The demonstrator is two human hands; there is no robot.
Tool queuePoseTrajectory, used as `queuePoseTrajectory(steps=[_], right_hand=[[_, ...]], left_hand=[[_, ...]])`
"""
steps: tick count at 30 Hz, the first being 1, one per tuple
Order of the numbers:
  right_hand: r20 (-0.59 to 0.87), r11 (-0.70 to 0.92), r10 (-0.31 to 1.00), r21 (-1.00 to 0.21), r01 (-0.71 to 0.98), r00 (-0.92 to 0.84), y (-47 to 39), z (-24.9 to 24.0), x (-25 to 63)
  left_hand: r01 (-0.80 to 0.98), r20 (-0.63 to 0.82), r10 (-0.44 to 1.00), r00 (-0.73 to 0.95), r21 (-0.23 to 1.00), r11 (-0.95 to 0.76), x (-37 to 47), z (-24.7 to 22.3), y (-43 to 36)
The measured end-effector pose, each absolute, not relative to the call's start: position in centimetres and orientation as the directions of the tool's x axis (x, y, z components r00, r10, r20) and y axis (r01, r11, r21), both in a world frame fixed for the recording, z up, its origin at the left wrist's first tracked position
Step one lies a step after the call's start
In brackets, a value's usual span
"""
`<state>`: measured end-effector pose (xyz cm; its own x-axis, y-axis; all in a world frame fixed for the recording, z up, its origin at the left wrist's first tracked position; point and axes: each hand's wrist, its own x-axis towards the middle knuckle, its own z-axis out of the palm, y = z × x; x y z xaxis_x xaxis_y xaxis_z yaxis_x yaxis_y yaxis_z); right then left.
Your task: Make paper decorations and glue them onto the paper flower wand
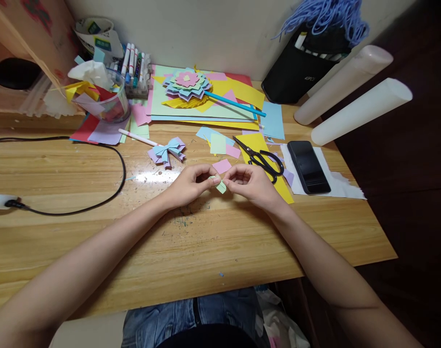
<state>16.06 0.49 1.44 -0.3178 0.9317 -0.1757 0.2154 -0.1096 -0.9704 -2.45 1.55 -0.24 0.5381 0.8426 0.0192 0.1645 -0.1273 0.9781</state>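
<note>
Between my hands, over the middle of the desk, is a small piece of light green paper (220, 187) that looks folded. My left hand (193, 183) pinches its left side between thumb and fingers. From the right, my right hand (249, 184) pinches the paper's other edge. A pink paper slip (222, 166) lies just beyond the fingertips. Black-handled scissors (260, 158) rest on a yellow sheet (286, 193) beside my right hand. To the left lies a purple and blue paper bow (167, 152) with a white marker (138, 137) touching it.
A layered paper flower (187, 83) on a blue stick lies on stacked coloured sheets (158, 104). A phone (308, 166) rests on tissue at right, near two white rolls (361, 111). A scrap cup (113, 106) stands back left; a black cable (123, 179) curves across the left side.
</note>
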Motion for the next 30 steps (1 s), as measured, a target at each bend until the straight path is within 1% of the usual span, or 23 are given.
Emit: queuePoseTrajectory(steps=[4,9,13,19,23,26,30], right_hand=[[-0.185,-0.121,0.929,-0.970,0.209,-0.319,0.52,1.60,16.10],[-0.261,-0.209,0.889,-0.962,0.173,-0.376,0.86,1.54,16.46],[-0.285,-0.241,0.869,-0.958,0.157,-0.403,0.99,1.49,16.49],[-0.284,-0.243,0.881,-0.958,0.154,-0.379,0.92,1.68,16.24],[-0.256,-0.212,0.905,-0.964,0.160,-0.341,0.70,1.71,16.04],[-0.232,-0.188,0.923,-0.968,0.168,-0.308,0.63,1.69,16.04],[-0.238,-0.188,0.912,-0.967,0.175,-0.335,0.75,1.60,16.31]], left_hand=[[0.180,0.027,0.858,0.512,0.974,-0.139,-2.37,-0.13,1.45],[0.215,0.040,0.867,0.496,0.962,-0.168,-2.36,-0.24,1.44],[0.214,0.050,0.863,0.502,0.960,-0.180,-2.35,-0.21,1.44],[0.191,0.045,0.854,0.519,0.967,-0.167,-2.31,-0.29,1.53],[0.184,0.052,0.860,0.508,0.969,-0.167,-2.31,-0.31,1.53],[0.219,0.048,0.874,0.483,0.960,-0.173,-2.28,-0.19,1.38],[0.292,0.080,0.894,0.440,0.929,-0.227,-2.19,-0.01,1.18]])
